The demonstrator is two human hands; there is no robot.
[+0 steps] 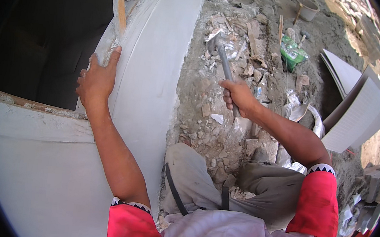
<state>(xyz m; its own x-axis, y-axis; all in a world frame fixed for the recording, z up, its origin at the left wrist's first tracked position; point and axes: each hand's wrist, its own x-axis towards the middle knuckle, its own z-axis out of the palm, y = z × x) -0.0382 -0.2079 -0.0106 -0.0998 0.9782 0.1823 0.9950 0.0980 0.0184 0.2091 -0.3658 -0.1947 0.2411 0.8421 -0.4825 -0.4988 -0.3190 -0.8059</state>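
The hammer (225, 62) is held over rubble (218, 132), gripped by the fingers of the right hand (240, 97); whether the window edge (132, 41) is gripped by the left hand (98, 82) cannot be told. Hammering seems underway; a controlled swing is called for.

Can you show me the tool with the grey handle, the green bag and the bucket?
Grey-handled tool (224, 59): head view, on the handle, below its head.
Green bag (292, 54): head view, middle of its crumpled green side.
Bucket (308, 14): head view, on its outer wall.
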